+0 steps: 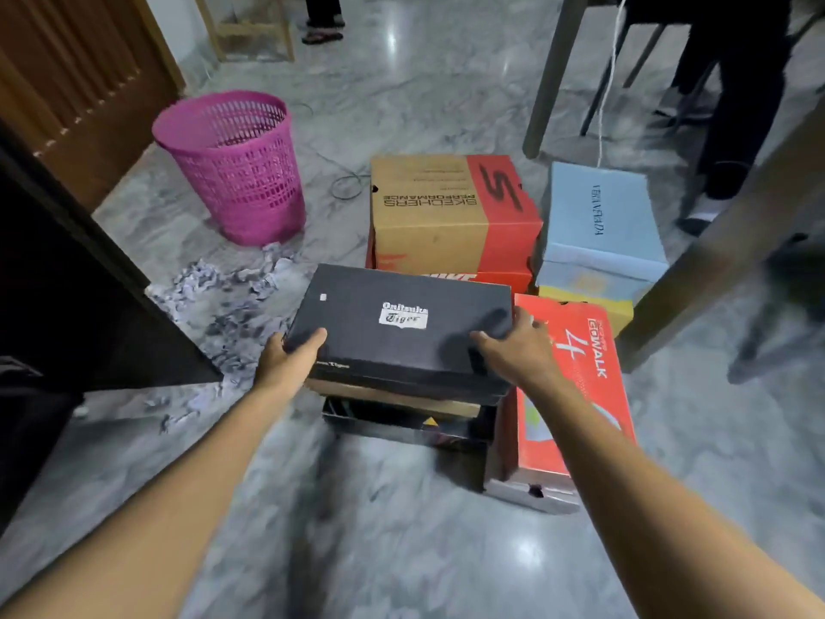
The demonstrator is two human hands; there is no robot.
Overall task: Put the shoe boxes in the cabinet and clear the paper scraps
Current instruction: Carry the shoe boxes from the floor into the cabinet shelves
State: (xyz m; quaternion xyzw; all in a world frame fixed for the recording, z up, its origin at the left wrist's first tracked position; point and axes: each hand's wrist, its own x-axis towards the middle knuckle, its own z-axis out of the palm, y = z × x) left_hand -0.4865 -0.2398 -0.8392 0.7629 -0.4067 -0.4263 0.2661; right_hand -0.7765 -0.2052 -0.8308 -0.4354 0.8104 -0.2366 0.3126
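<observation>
Far left: dark cabinet, edge-on, interior not visible. Next to it, pink mesh bin upright on the marble floor. Paper scraps are strewn on the floor from the bin's base towards the cabinet, none in hand. Centre: left hand grips the near-left corner of the black Onitsuka Tiger box, thumb on the lid. Right hand grips its right end, thumb on top too. The box sits over a stack of two lower boxes, slightly skewed; can't tell if it's lifted clear. Behind it: tan-and-red Skechers box on top of another red box. Right of the held box, touching the stack: red GoWalk box on the floor. Further right: light blue box stacked on a yellow one. Far right: wooden furniture leg.
</observation>
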